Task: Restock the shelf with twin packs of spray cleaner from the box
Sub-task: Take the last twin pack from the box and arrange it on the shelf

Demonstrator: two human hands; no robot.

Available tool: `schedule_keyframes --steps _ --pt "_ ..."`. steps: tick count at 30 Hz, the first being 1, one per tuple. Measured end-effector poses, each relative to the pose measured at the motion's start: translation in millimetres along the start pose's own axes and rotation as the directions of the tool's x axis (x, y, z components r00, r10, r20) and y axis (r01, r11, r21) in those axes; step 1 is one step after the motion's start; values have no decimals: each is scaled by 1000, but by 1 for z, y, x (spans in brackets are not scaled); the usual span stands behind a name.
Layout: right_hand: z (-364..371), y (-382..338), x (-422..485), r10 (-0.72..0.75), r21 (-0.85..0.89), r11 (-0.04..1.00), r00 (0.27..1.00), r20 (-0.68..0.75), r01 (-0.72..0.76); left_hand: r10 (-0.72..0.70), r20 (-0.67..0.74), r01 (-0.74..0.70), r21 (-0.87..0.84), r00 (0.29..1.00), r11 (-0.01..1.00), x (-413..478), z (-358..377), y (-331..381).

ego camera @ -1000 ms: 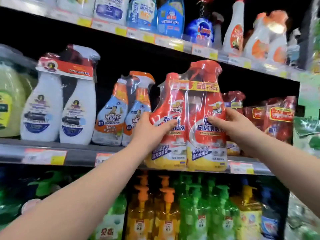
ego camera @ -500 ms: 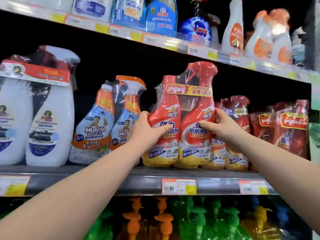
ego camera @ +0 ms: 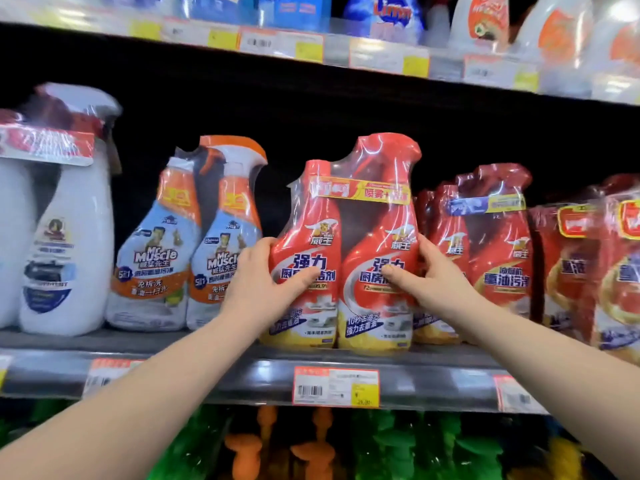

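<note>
Left hand and right hand are gripping the red twin pack, fingers clamped on its sides, base resting on the shelf.

Bare forearms meet left grip and right grip.

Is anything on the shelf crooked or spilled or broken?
Nothing looks spilled or broken. The red twin pack, gripped by the left hand and right hand, stands upright, only nearer the shelf edge than the Mr Muscle pack beside it.
</note>
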State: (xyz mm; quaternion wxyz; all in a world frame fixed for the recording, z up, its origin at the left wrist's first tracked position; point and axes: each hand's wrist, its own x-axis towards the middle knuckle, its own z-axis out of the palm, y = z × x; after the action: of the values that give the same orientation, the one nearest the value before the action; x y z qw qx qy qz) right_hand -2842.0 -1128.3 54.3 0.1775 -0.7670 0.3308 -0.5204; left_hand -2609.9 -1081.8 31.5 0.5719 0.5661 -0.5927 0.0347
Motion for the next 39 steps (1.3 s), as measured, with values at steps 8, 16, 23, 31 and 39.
schedule_keyframes --steps 8,16,23,31,39 --pt "16 33 -19 22 -102 995 996 91 -12 18 -6 -18 -10 1000 1000 -12 7 -7" --pt "14 27 -17 26 -94 995 992 125 -14 -27 5 27 -60 1000 998 -9 11 -10" --pt "12 25 -25 9 -69 998 992 125 0 -36 -51 34 -51 998 998 -22 12 6" --pt "-27 11 -5 -4 -300 953 993 120 40 221 -163 -158 333 962 930 -18 29 68" --pt "-120 18 38 -192 -525 851 922 -335 -14 382 -58 -307 488 922 817 18 69 139"
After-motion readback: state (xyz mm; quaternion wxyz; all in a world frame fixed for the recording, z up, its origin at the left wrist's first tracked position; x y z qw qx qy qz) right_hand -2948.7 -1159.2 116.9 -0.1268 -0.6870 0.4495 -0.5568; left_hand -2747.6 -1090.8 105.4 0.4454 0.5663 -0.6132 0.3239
